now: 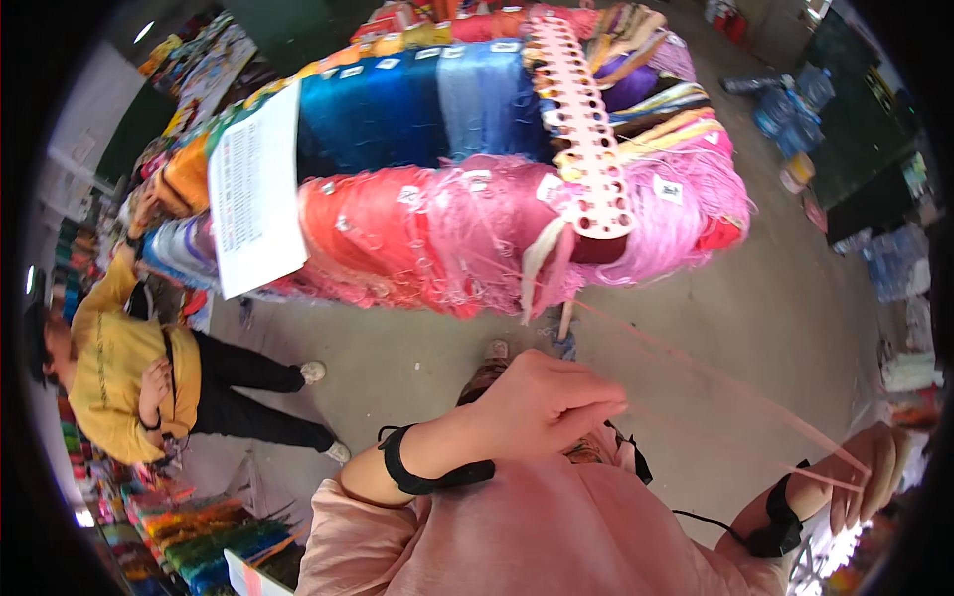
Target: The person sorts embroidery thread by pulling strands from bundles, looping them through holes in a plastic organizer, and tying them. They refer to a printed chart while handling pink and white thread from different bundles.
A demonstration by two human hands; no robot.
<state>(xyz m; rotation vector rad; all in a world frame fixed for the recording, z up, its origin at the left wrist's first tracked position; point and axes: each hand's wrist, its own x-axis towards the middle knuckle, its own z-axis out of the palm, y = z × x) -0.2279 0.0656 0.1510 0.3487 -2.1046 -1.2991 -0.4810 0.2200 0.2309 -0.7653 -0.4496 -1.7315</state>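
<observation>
My right hand [874,477], at the far right, has its fingers closed on pink thread [730,385]. The thread stretches taut from the hand up and left to the hanging yarn. In front of my chest my left hand [566,402] is closed in a pinch. A faint strand seems to run between the two hands, but what the left fingertips hold is too small to tell. Above my hands hang thick bundles of coloured yarn [397,219] in red, pink and blue. A pale pink strip with rows of holes [586,129] lies across them, with short tails of thread hanging at its near end.
A printed white sheet [256,194] hangs over the yarn's left part. At the left, a person in a yellow top [134,372] stands with one hand at the rack. Large plastic bottles [785,119] stand at the right. More coloured yarn [209,536] lies at lower left.
</observation>
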